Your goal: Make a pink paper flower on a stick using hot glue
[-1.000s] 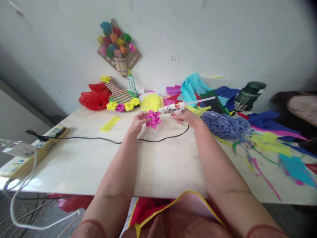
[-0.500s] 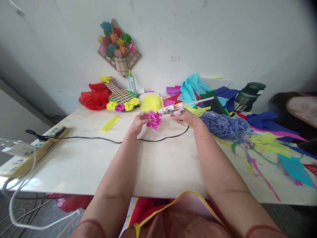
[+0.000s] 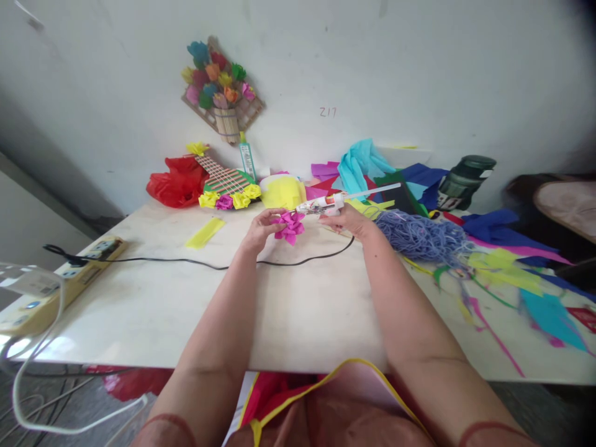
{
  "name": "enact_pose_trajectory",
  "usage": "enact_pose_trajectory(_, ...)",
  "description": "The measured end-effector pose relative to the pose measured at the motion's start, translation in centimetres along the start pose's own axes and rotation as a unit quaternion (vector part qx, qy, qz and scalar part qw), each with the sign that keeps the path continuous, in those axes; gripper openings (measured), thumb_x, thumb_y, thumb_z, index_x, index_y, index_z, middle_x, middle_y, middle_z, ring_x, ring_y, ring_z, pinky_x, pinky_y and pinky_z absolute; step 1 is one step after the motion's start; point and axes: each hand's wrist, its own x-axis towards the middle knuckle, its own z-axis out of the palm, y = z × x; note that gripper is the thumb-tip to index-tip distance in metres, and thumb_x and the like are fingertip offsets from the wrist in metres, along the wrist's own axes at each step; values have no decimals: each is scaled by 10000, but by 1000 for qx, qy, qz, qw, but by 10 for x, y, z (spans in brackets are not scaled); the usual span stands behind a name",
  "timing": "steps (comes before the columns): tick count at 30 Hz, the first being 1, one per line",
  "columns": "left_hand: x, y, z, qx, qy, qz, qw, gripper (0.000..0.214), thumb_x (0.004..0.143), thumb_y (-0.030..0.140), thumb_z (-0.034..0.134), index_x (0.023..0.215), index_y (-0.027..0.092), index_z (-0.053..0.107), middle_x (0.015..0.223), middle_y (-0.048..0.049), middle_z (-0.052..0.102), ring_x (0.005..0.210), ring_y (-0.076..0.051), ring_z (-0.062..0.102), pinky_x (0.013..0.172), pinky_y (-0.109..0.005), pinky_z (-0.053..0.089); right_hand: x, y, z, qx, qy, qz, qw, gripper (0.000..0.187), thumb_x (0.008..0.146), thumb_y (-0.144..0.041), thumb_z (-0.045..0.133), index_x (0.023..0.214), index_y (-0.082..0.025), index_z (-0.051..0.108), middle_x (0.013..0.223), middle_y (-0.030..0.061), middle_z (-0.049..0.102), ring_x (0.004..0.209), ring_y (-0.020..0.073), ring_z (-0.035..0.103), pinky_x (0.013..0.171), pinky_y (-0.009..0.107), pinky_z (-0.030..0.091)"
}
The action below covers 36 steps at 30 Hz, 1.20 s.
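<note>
Pinched in my left hand [image 3: 262, 231] is a magenta paper flower [image 3: 290, 228], held above the middle of the table. My right hand [image 3: 347, 221] is wrapped round the handle of a white hot glue gun [image 3: 323, 203]. A long pale glue stick [image 3: 372, 190] juts from its back end, up and to the right. The gun's nozzle points left and meets the flower's upper edge; whether glue is coming out is too small to tell. A black cord [image 3: 305, 263] runs from under the gun to the left.
A cream power strip [image 3: 88, 279] with a white adapter lies at the left. Behind stand a paper-flower-trimmed craft piece [image 3: 228, 181], a red plastic bag [image 3: 174, 183] and a dark green jar [image 3: 465, 181]. Blue-purple raffia [image 3: 419, 239] and coloured paper scraps cover the right. A yellow strip [image 3: 205, 233] lies left of centre.
The view has shifted very slightly. Both hands, the flower and the glue gun hold nearly the same position, with the nozzle still at the flower.
</note>
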Motion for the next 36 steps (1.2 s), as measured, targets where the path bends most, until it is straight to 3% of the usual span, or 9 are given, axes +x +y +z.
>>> enact_pose_trajectory(4, 0, -2, 0, -3, -5, 5, 1000, 443, 549, 228, 866, 974, 195, 747, 767, -30, 731, 656, -155, 648, 603, -260, 489, 0, -1, 0, -2, -1, -2, 1000, 288, 583, -340, 803, 681, -146, 613, 481, -52, 497, 404, 64, 394, 377, 228, 328)
enact_pose_trajectory(9, 0, -1, 1, -15, 1, 9, 1000, 389, 544, 224, 871, 916, 199, 759, 876, -44, 754, 700, -156, 666, 626, -261, 512, -2, -5, 0, 4, 0, -6, 1000, 312, 563, -353, 817, 675, -151, 608, 496, -49, 516, 404, 65, 405, 373, 225, 322)
enact_pose_trajectory(36, -2, 6, 4, -12, -13, 8, 1000, 433, 523, 207, 880, 936, 204, 752, 975, -62, 759, 758, -177, 683, 656, -279, 509, -5, -12, -5, -31, -9, 11, 999, 332, 559, -354, 811, 631, -192, 530, 481, -58, 449, 425, 65, 352, 408, 238, 302)
